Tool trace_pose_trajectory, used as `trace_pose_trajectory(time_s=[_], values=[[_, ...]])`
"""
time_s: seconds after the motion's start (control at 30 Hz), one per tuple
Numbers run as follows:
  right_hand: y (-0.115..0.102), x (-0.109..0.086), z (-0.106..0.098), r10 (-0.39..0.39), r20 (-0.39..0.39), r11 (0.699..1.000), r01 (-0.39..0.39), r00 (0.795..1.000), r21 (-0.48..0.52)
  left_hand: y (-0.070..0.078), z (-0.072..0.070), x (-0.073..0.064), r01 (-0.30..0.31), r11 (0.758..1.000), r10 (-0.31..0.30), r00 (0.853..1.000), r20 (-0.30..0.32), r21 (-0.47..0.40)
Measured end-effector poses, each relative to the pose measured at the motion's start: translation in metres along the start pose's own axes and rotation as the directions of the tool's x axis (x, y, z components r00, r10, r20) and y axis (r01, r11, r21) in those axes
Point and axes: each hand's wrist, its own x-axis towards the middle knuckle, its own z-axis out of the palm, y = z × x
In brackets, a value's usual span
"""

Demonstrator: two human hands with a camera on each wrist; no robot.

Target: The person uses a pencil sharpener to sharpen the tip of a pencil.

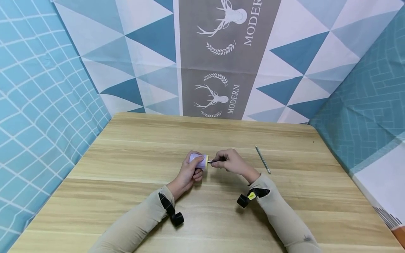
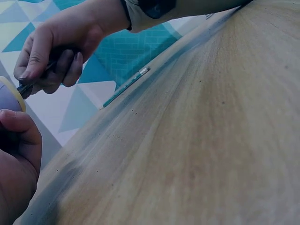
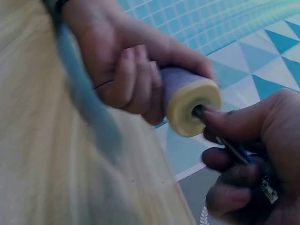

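My left hand (image 1: pixel 186 174) grips a small lilac cylinder, a pencil sharpener (image 1: pixel 203 164), with its thumb laid along the side. The sharpener's yellow end, with a round hole in the middle, faces my right hand (image 1: pixel 233 162). Between thumb and fingers, the right hand pinches a dark pencil (image 3: pixel 240 153). That pencil's tip is in the hole, and part of its shaft is hidden by the fingers. Both hands are held over the table, close together.
A second pencil (image 1: pixel 263 159), greenish with a pale end, lies on the wooden table (image 1: pixel 142 140) to the right of the right hand. Patterned cloth (image 1: pixel 152 52) hangs behind the table's far edge and along both sides. Each wrist carries a small black camera.
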Motion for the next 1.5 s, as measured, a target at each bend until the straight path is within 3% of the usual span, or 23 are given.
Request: trace_pose_trajectory(time_s=[0.17,0.33,0.47,0.6,0.77,0.93,1.1,1.3,1.5], values=[[-0.004,0.004,-0.005,0.069,0.1,0.997,-0.072,0.993,0.035,-0.001,-0.001,-0.001,-0.004,1.0,0.004,1.0,-0.002,0.005],[-0.005,0.007,-0.008,0.126,0.215,0.986,-0.146,0.969,0.079,0.0,-0.001,-0.002,-0.024,1.0,0.024,1.0,0.002,-0.004],[-0.007,0.008,-0.011,0.119,0.249,0.985,-0.146,0.961,0.094,0.0,-0.001,-0.001,-0.048,0.999,0.048,0.999,0.015,-0.001],[-0.007,0.008,-0.014,0.101,0.221,0.992,-0.115,0.97,0.054,0.0,-0.001,-0.001,-0.06,0.998,0.06,0.998,0.02,-0.008],[-0.008,0.002,-0.022,0.123,0.178,0.991,-0.13,0.976,0.023,-0.001,-0.002,-0.002,-0.061,0.998,0.061,0.998,0.022,-0.019],[-0.013,-0.003,-0.023,0.015,0.11,1.0,-0.016,0.994,0.002,-0.001,-0.001,-0.001,-0.065,0.998,0.065,0.998,0.021,-0.012],[-0.016,-0.005,-0.014,-0.065,0.041,0.994,0.069,0.997,-0.085,-0.001,0.0,-0.002,-0.064,0.998,0.064,0.998,0.01,-0.027],[-0.018,-0.004,-0.003,-0.073,-0.077,0.988,0.062,0.994,-0.141,0.0,-0.001,-0.001,-0.067,0.997,0.067,0.998,0.001,-0.037],[-0.017,-0.003,-0.002,-0.076,-0.089,0.987,0.062,0.993,-0.151,0.0,0.0,-0.001,-0.061,0.998,0.06,0.998,-0.007,-0.029]])
